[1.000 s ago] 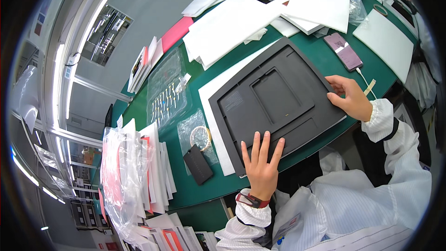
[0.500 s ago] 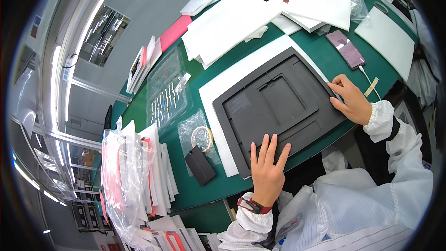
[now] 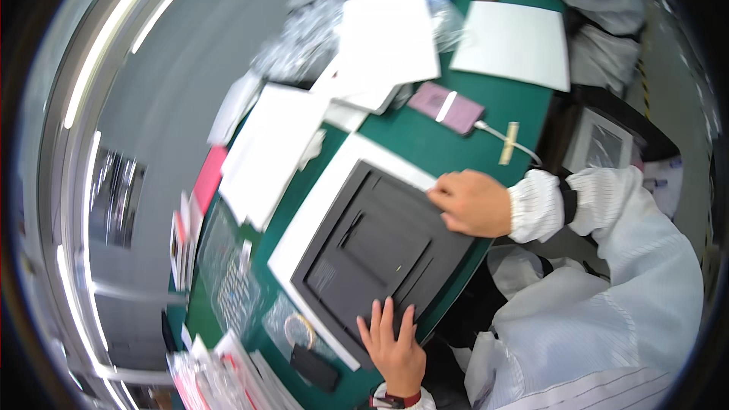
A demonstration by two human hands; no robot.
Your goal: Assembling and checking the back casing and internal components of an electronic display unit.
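A matte, dark grey plastic panel (image 3: 372, 250), its flat rectangle stepped with smaller sunken rectangles, lies before me on a smooth white sheet (image 3: 315, 214) on the green table (image 3: 524, 110), my left hand (image 3: 396, 353) splayed loosely on it, my right hand (image 3: 478, 201) curled at its edge, whether pinching I cannot tell.

Green tabletop (image 3: 520, 110), white sheet (image 3: 323, 201) under black panel (image 3: 380, 220), purple phone (image 3: 460, 113), broad white board (image 3: 512, 45), blurred clear tray (image 3: 226, 262), perhaps plastic
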